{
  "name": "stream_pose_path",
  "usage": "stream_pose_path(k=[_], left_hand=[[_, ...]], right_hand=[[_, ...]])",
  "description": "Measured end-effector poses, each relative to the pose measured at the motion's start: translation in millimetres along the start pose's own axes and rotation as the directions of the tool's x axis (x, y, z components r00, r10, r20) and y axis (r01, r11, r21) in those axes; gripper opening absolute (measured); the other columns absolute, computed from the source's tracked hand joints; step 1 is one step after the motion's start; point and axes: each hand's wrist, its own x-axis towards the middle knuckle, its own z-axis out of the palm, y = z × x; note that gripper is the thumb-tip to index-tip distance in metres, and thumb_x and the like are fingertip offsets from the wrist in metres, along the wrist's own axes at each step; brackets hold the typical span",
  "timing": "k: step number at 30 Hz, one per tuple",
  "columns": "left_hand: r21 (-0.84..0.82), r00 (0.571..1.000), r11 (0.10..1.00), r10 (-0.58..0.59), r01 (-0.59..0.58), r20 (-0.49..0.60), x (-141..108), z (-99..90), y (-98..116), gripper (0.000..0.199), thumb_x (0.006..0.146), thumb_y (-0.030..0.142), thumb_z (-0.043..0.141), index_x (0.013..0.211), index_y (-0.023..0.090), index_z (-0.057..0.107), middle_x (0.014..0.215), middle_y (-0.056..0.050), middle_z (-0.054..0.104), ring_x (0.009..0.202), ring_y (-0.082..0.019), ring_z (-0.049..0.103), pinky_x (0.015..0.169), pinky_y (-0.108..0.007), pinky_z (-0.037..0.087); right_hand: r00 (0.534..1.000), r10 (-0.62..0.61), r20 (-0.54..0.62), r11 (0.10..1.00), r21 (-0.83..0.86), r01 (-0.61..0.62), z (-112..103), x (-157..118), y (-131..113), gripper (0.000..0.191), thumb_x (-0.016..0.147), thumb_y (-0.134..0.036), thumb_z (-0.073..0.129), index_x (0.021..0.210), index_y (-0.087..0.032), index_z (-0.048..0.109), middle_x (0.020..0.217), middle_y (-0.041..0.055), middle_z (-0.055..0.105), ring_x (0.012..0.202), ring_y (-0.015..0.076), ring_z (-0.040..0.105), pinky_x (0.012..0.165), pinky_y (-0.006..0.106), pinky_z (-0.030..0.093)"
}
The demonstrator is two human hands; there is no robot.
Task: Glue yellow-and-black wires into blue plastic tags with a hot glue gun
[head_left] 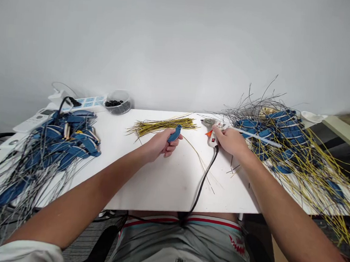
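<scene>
My left hand (165,144) is closed round a small blue curved piece (174,134), whose top end points up past the thumb. Thin yellow and dark wires (201,161) trail from it to the right over the white table. Behind this hand lies a bundle of yellow and black wires (154,126). My right hand (227,140) rests on a glue gun (212,124) with an orange trigger, its fingers partly hidden round the body. The gun's nozzle points left, and a translucent glue stick (259,137) extends from its back.
Blue pieces with grey wires (80,143) are heaped at left, near a power strip (89,102) and a clear bowl of black parts (118,103). Blue pieces with yellow wires (287,131) cover the right side. A black cable (200,185) crosses the table's front edge.
</scene>
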Motion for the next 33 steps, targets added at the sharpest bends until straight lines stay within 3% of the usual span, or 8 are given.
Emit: stream_pose_path(k=[5,8,10,15,24,27,31,33], left_hand=[[-0.021,1.000,1.000,0.008,-0.009,-0.010,-1.3,1.6,0.9,0.030,0.092,0.044,0.045,0.099,0.017,0.056,0.072,0.004,0.031,0.051,-0.006,0.027,0.040,-0.020,0.029],[-0.032,1.000,0.999,0.011,-0.012,-0.025,-1.1,1.6,0.1,0.031,0.093,0.045,0.045,0.100,0.017,0.056,0.072,0.004,0.030,0.050,-0.006,0.026,0.039,-0.020,0.028],[-0.036,1.000,0.999,0.014,-0.015,-0.023,-0.6,1.1,-0.5,0.032,0.093,0.046,0.044,0.100,0.017,0.056,0.072,0.004,0.029,0.050,-0.006,0.026,0.039,-0.020,0.028],[-0.026,1.000,1.000,0.013,-0.013,0.003,-0.1,-1.3,-0.9,0.034,0.094,0.048,0.042,0.100,0.018,0.056,0.071,0.005,0.029,0.051,-0.006,0.025,0.040,-0.020,0.029],[0.003,0.998,0.999,0.051,-0.051,0.034,-1.7,-2.7,-2.3,0.031,0.091,0.046,0.045,0.094,0.018,0.057,0.067,0.006,0.025,0.048,-0.005,0.015,0.040,-0.020,0.029],[-0.037,0.998,0.997,0.064,-0.063,0.020,0.8,-3.4,-3.8,0.031,0.090,0.047,0.046,0.093,0.018,0.057,0.067,0.006,0.026,0.048,-0.005,0.016,0.040,-0.020,0.029],[-0.091,0.998,0.994,0.068,-0.067,0.011,3.0,-3.4,-3.8,0.030,0.088,0.047,0.048,0.092,0.019,0.057,0.068,0.005,0.026,0.048,-0.006,0.020,0.040,-0.019,0.027],[-0.089,0.998,0.995,0.054,-0.052,0.018,3.1,-3.3,-3.0,0.029,0.088,0.046,0.049,0.091,0.018,0.057,0.068,0.005,0.026,0.048,-0.005,0.020,0.040,-0.019,0.027]], right_hand=[[0.992,-0.040,-0.119,0.976,-0.216,0.013,-2.5,-14.4,-12.6,0.056,0.101,-0.059,0.043,0.074,-0.020,0.072,0.076,0.0113,0.071,0.072,0.0241,0.061,0.061,0.033,0.027],[0.962,-0.222,-0.159,0.966,-0.168,0.195,7.8,-26.8,-36.2,0.040,0.100,-0.053,0.050,0.086,-0.022,0.072,0.080,0.0067,0.073,0.076,0.0217,0.063,0.063,0.032,0.028],[0.951,-0.303,-0.057,0.950,-0.095,0.297,18.8,-33.3,-55.2,0.032,0.097,-0.052,0.057,0.096,-0.023,0.071,0.084,0.0036,0.074,0.077,0.0198,0.064,0.064,0.031,0.031],[0.946,-0.271,0.177,0.949,-0.114,0.293,33.8,-40.2,-83.4,0.017,0.089,-0.034,0.063,0.098,-0.023,0.071,0.098,0.0053,0.076,0.088,0.0215,0.066,0.063,0.030,0.032],[0.933,-0.325,0.157,0.942,-0.031,0.334,33.0,-39.6,-66.8,0.013,0.085,-0.033,0.063,0.081,-0.021,0.063,0.084,0.0026,0.072,0.078,0.0185,0.061,0.061,0.030,0.032],[0.925,-0.358,0.129,0.933,0.068,0.352,35.9,-38.0,-61.1,0.011,0.087,-0.032,0.062,0.085,-0.021,0.062,0.079,0.0006,0.070,0.074,0.0162,0.059,0.062,0.029,0.032],[0.935,-0.354,0.031,0.935,-0.013,0.355,43.7,-37.3,-64.2,0.020,0.092,-0.042,0.064,0.097,-0.022,0.062,0.084,0.0019,0.071,0.078,0.0184,0.059,0.063,0.031,0.029],[0.922,-0.379,0.083,0.924,-0.021,0.382,46.4,-38.8,-67.8,0.017,0.093,-0.040,0.063,0.093,-0.022,0.064,0.088,0.0023,0.071,0.079,0.0185,0.059,0.063,0.031,0.029]])
